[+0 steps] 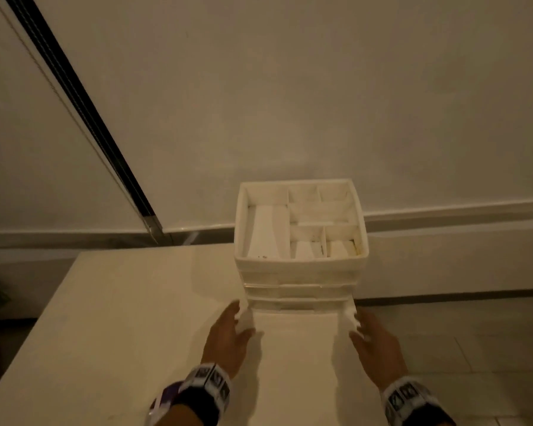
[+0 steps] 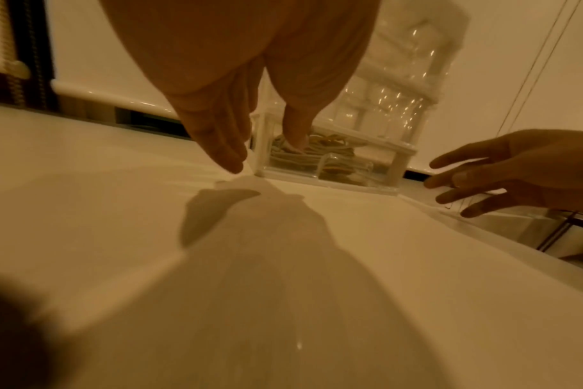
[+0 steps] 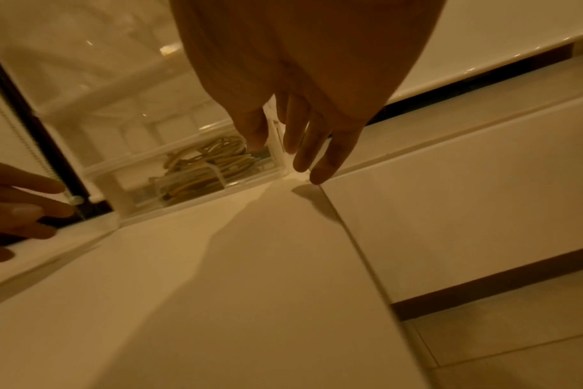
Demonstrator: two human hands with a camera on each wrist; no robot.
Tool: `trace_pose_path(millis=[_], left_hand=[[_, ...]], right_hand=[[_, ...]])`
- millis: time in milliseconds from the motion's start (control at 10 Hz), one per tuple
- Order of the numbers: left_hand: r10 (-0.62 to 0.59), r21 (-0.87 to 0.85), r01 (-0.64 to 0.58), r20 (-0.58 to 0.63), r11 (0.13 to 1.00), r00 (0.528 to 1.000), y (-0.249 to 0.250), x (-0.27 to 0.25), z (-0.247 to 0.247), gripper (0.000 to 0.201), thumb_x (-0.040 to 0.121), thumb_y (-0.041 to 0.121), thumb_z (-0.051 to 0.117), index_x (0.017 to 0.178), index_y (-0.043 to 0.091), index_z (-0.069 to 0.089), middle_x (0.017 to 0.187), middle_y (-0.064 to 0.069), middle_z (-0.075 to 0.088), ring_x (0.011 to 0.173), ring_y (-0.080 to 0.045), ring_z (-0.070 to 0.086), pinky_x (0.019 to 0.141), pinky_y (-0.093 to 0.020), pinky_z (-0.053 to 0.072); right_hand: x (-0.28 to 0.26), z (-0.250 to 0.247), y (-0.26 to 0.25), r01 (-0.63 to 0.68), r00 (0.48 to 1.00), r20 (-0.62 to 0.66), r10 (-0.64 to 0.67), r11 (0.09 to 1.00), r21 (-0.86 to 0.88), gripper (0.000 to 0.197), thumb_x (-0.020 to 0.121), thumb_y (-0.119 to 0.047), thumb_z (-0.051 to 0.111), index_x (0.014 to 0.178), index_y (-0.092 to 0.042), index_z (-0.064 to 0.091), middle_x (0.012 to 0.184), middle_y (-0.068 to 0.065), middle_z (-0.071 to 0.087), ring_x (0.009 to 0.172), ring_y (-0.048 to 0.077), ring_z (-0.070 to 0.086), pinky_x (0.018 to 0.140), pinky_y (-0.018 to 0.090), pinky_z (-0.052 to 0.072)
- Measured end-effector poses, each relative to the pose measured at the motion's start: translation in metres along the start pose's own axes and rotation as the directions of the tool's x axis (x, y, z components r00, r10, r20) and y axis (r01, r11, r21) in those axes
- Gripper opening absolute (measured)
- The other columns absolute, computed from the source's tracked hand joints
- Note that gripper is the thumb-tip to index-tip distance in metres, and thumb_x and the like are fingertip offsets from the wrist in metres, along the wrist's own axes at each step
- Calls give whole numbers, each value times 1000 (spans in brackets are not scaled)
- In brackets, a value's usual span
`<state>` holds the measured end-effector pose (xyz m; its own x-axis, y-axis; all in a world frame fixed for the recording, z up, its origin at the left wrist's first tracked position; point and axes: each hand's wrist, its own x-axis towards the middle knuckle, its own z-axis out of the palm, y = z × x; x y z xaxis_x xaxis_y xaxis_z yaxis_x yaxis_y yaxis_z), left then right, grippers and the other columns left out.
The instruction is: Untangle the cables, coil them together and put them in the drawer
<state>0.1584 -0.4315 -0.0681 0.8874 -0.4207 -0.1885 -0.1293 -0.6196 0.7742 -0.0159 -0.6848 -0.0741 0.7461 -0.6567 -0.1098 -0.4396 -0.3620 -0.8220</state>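
Observation:
A white stacked drawer unit (image 1: pixel 300 272) stands on the white table (image 1: pixel 120 318). Its clear bottom drawer (image 2: pixel 330 179) sits flush in the frame, and coiled yellowish cables (image 2: pixel 303 155) (image 3: pixel 213 163) lie inside it. My left hand (image 1: pixel 239 321) (image 2: pixel 263 152) flanks the unit's lower left corner, fingers straight along the side and thumb at the drawer front. At the lower right corner my right hand (image 1: pixel 359 325) (image 3: pixel 283 155) does the same, with straight fingers touching the corner post. Neither hand holds anything.
An open tray with several compartments (image 1: pixel 246 219) tops the unit. The unit stands near the table's far right edge, with tiled floor (image 1: pixel 474 348) beyond. A wall and a dark window strip (image 1: pixel 83 112) lie behind.

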Motion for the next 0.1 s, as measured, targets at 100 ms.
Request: trace_pose_path(millis=[100], left_hand=[[37, 21, -38, 26, 999, 999, -31, -53, -16, 59, 79, 33, 73, 111, 72, 44, 102, 35, 65, 86, 7, 63, 88, -19, 51]], right_hand=[[-58, -8, 22, -42, 999, -23, 43, 997, 67, 80, 83, 1, 66, 99, -75, 46, 94, -31, 68, 89, -6, 64, 69, 0, 44]])
